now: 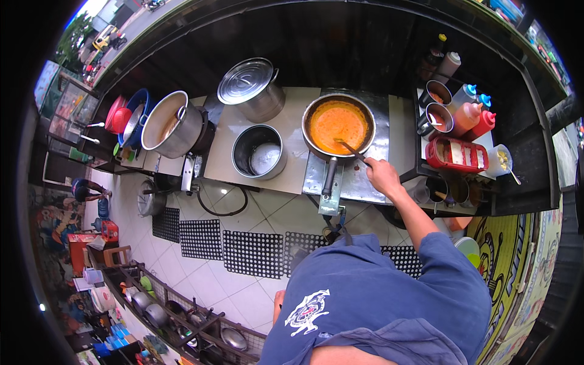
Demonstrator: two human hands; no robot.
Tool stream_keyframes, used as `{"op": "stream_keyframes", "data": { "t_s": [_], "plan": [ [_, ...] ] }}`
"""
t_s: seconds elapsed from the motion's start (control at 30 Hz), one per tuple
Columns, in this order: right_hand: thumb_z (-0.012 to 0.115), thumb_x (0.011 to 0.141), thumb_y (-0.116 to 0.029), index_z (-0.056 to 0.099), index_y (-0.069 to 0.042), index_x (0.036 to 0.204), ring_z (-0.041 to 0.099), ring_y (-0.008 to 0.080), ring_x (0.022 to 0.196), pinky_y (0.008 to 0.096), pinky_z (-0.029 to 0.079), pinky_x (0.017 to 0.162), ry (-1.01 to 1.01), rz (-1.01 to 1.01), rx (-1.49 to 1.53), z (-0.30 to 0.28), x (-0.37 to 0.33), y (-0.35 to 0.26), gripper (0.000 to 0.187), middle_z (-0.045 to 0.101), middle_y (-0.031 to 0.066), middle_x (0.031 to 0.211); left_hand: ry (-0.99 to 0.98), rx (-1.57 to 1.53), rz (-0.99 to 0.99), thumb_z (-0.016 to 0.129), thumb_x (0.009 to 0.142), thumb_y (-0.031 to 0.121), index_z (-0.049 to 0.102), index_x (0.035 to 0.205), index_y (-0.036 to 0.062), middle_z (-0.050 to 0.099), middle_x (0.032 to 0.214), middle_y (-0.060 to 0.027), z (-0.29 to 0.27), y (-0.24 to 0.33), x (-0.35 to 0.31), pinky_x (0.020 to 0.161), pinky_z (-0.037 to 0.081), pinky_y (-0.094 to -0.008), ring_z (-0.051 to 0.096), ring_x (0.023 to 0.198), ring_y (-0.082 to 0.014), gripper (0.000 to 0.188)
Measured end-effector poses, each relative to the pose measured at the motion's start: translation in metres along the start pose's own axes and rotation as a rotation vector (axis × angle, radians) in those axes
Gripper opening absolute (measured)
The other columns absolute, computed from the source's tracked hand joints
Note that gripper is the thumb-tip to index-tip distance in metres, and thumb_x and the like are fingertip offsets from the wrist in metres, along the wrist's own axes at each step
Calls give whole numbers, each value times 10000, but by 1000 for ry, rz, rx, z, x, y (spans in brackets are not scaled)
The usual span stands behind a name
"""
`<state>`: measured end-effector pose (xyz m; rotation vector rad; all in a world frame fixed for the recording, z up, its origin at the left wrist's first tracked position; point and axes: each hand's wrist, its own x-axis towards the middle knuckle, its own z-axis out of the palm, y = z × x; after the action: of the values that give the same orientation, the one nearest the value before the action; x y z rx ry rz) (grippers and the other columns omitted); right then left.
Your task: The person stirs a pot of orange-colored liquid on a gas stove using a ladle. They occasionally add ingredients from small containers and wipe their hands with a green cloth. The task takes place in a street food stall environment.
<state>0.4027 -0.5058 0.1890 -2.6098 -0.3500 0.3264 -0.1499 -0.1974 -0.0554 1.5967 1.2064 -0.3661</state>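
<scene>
A deep frying pan [308, 139] full of bubbling orange sauce [334, 121] sits on a gas stove [329, 205] in front of me. Its black handle [330, 177] points back toward my body. My right hand [382, 177] is closed around the thin handle of a brown wooden spatula [354, 151], whose tip dips into the sauce near the pan's near edge. Only a sliver of my left hand [278, 302] shows low beside my shirt, away from the counter; its fingers are mostly hidden.
Left of the pan stand an open dark pot [259, 170], a lidded steel pot [254, 102] and a large aluminium pot [163, 137]. On the right shelf are squeeze bottles [468, 117], steel cups [435, 118] and a red tray [447, 159]. Black perforated mats [252, 252] cover part of the floor.
</scene>
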Motion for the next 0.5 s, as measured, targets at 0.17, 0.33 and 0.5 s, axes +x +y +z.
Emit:
{"op": "stream_keyframes", "data": {
  "t_s": [0.17, 0.33, 0.5],
  "plan": [
    [495, 841, -213, 652, -114, 1080, 624, 405, 867, 496, 485, 807, -81, -59, -54, 3, 26, -2, 303, 652, 231, 950, -34, 23, 21, 573, 844, 213, 620, 1000, 38, 645, 886, -86, -1, -3, 21, 708, 473, -285, 584, 784, -152, 239],
    [472, 862, -183, 616, -137, 1142, 663, 338, 846, 461, 528, 741, 75, 62, -66, 46, 90, 10, 318, 633, 220, 904, -69, 45, 16, 578, 841, 210, 618, 1003, 41, 645, 881, -79, -11, 33, 29, 699, 473, -281, 581, 771, -146, 238],
    [465, 868, -180, 608, -145, 1156, 654, 371, 846, 477, 528, 733, 3, 78, 33, 53, 96, 9, 323, 624, 227, 911, -64, 24, -47, 575, 840, 204, 616, 999, 42, 643, 876, -72, -2, 44, 15, 701, 471, -279, 576, 771, -143, 231]
  ]
}}
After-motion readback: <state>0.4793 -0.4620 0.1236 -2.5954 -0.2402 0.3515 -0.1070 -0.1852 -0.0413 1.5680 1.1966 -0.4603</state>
